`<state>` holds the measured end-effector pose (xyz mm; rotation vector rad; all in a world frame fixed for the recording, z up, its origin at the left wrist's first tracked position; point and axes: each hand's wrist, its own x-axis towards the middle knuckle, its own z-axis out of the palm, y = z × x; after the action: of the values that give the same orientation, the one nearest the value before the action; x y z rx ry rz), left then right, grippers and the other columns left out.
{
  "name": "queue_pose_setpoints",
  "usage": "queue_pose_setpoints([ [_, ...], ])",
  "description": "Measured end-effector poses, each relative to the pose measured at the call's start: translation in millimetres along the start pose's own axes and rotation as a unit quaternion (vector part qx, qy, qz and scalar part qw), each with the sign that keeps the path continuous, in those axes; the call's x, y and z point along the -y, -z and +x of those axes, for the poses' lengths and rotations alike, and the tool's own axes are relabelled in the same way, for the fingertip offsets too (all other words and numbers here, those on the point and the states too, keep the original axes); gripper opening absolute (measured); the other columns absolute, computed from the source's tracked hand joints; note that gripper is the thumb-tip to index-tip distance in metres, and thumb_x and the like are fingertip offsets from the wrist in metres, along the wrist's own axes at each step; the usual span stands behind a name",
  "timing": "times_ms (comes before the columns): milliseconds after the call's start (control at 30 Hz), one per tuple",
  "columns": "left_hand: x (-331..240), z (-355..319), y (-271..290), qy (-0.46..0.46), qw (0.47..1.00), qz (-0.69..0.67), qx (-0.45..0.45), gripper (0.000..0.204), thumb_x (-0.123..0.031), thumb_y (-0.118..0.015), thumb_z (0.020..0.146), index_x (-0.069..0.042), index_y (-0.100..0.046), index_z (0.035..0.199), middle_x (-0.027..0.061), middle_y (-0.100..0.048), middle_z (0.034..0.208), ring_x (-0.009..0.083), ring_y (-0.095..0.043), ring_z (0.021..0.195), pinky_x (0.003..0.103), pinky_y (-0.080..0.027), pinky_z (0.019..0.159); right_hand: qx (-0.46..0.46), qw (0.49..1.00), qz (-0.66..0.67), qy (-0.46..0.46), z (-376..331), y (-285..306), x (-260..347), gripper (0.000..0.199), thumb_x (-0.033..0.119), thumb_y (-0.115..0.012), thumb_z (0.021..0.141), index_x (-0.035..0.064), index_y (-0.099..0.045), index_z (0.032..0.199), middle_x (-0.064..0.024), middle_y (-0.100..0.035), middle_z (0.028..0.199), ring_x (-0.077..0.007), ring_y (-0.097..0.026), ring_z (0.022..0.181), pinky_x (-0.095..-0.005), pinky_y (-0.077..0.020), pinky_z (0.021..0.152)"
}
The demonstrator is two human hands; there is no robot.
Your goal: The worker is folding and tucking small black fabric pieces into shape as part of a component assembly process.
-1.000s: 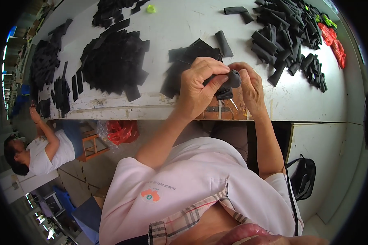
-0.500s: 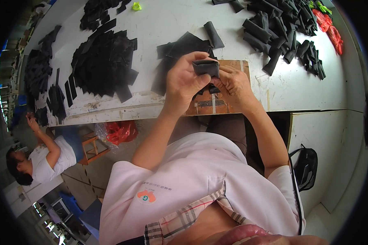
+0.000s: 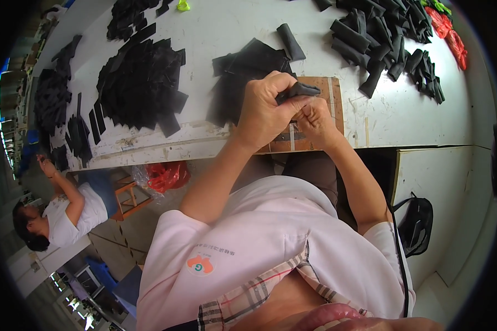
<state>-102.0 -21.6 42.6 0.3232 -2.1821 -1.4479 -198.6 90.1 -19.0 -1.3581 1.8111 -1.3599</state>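
My left hand [image 3: 265, 110] is closed around a folded piece of black fabric [image 3: 301, 91], whose end sticks out to the right above the thumb. Just below it, my right hand [image 3: 316, 122] has its fingers curled in against the left thumb; whatever they pinch is hidden. Both hands are over a brown board [image 3: 332, 102] at the table's near edge. Flat black fabric pieces [image 3: 248, 60] lie beyond my left hand, with a single black fabric tube [image 3: 290, 42] beside them.
A large heap of flat black pieces [image 3: 141, 88] covers the table's left part. Black tubes [image 3: 370, 36] are piled at the far right, near red plastic bags [image 3: 455, 48]. Another person [image 3: 72, 212] works at the left. A black bag [image 3: 415, 226] hangs at the right.
My left hand has turned over and closed around the fabric, which now points right instead of facing me with its open end. My right hand has curled its fingers lower, under the left thumb.
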Motion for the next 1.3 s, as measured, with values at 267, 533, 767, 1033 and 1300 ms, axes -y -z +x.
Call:
queue_pose_setpoints([
  [267,-5,-8,1,0.019,0.972,-0.23,-0.049,0.017,-0.016,-0.055,0.083,-0.002,-0.06,0.089,0.003,-0.062,0.082,0.0059,-0.053,0.068,0.019,-0.044,0.06,-0.014,0.975,-0.214,0.058,13,11,38,0.016,0.017,-0.055,0.079,0.0029,-0.053,0.071,-0.0086,-0.052,0.064,-0.0265,-0.052,0.063,-0.0377,-0.0416,0.052],
  [533,2,-12,-3,0.022,0.962,-0.268,-0.052,0.017,-0.013,-0.056,0.082,0.002,-0.06,0.09,0.0058,-0.062,0.083,0.0081,-0.055,0.073,0.02,-0.046,0.064,-0.015,0.989,-0.123,0.074,6,3,13,0.011,0.012,-0.06,0.072,0.0049,-0.054,0.078,-0.0086,-0.051,0.063,-0.0284,-0.051,0.061,-0.038,-0.0418,0.052],
  [767,-15,2,9,-0.003,0.998,-0.053,0.029,0.009,-0.004,-0.064,0.074,0.001,-0.059,0.081,0.002,-0.06,0.074,0.0067,-0.055,0.066,0.017,-0.044,0.055,-0.07,0.99,-0.06,0.107,7,10,27,0.011,0.014,-0.055,0.078,0.0044,-0.052,0.074,-0.0111,-0.05,0.062,-0.0303,-0.052,0.062,-0.0362,-0.0415,0.053],
  [1033,-7,-5,-4,-0.016,0.986,-0.132,-0.1,0.014,-0.005,-0.066,0.07,-0.001,-0.061,0.082,0.006,-0.058,0.07,0.0098,-0.052,0.058,0.022,-0.042,0.053,0.025,0.99,-0.142,0.001,9,12,27,0.018,0.02,-0.054,0.081,0.0041,-0.052,0.072,-0.0107,-0.052,0.062,-0.0304,-0.053,0.063,-0.0379,-0.042,0.057],
  [1300,-9,-8,15,-0.013,0.877,-0.454,-0.158,0.014,-0.011,-0.056,0.082,0.002,-0.058,0.088,0.0111,-0.059,0.088,0.0164,-0.055,0.083,0.028,-0.041,0.08,0.008,0.979,-0.199,0.055,19,21,48,0.018,0.018,-0.058,0.076,0.0034,-0.053,0.068,-0.0082,-0.052,0.06,-0.0263,-0.053,0.065,-0.035,-0.0424,0.057],
])
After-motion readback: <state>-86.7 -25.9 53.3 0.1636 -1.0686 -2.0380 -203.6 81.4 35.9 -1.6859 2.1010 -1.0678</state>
